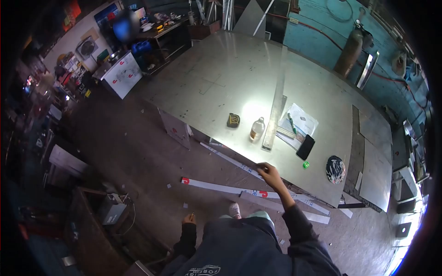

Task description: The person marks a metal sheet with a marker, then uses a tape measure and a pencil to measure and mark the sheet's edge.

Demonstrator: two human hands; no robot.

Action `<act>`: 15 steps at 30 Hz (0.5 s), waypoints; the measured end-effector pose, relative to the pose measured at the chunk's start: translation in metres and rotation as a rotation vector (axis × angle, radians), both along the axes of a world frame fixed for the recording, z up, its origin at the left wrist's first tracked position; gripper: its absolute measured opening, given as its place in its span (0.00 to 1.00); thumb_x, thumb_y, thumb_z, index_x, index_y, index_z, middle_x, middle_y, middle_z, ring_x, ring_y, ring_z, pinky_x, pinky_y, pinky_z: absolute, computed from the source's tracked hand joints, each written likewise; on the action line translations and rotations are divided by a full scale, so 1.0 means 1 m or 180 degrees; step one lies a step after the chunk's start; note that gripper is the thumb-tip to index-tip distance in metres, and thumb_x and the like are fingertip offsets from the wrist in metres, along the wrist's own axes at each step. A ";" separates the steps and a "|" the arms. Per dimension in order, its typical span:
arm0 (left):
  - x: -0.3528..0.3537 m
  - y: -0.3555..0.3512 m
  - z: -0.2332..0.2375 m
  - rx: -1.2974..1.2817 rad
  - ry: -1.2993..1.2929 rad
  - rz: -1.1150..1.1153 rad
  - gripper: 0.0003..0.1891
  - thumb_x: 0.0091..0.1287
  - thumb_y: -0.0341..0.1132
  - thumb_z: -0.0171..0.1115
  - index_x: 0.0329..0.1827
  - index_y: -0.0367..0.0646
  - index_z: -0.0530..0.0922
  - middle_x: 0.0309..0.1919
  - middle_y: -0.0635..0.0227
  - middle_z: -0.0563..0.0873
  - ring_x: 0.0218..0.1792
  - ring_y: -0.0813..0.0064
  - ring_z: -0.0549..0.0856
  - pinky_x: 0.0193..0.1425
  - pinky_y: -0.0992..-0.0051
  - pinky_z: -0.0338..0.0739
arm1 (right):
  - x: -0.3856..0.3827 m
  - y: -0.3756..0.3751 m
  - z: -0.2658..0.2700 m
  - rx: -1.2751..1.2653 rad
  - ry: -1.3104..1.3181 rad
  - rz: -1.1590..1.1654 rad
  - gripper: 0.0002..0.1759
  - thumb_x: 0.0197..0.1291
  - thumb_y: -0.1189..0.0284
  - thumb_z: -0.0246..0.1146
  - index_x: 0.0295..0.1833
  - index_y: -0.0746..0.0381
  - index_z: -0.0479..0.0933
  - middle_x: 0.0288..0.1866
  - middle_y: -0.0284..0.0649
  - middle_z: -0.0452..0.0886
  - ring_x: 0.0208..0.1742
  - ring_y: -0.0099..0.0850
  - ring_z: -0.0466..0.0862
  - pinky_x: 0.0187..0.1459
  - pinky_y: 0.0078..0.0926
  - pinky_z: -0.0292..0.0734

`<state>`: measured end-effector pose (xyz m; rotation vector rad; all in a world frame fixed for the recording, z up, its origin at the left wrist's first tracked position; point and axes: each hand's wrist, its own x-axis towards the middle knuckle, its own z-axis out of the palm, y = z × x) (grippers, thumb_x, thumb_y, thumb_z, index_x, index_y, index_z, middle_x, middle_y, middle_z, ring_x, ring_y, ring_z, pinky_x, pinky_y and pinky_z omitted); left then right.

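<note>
Metal tabletop, glossy, dark-specked, right hand at edge

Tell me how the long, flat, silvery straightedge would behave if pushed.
The straightedge may slide easily, as the shiny grey metal tabletop looks smooth. Lying flat, it probably won't roll. Being long and narrow, it might swivel if pushed near one end.

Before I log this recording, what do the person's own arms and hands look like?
Dark, long sleeves: the right sleeve ends on the forearm, the left sleeve nearer the wrist. The left hand and right hand appear gloveless; rings can't be made out.
</note>
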<state>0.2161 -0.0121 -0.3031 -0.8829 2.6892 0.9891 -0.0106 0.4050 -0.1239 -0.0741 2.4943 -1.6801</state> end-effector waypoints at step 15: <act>-0.076 -0.142 -0.008 0.0090 0.0952 0.1851 0.08 0.60 0.30 0.67 0.38 0.34 0.82 0.27 0.59 0.84 0.30 0.70 0.83 0.40 0.69 0.80 | -0.273 -0.163 -0.059 0.1740 -0.0014 -0.1395 0.51 0.53 0.53 0.69 0.74 0.65 0.52 0.58 0.67 0.64 0.58 0.61 0.68 0.58 0.53 0.70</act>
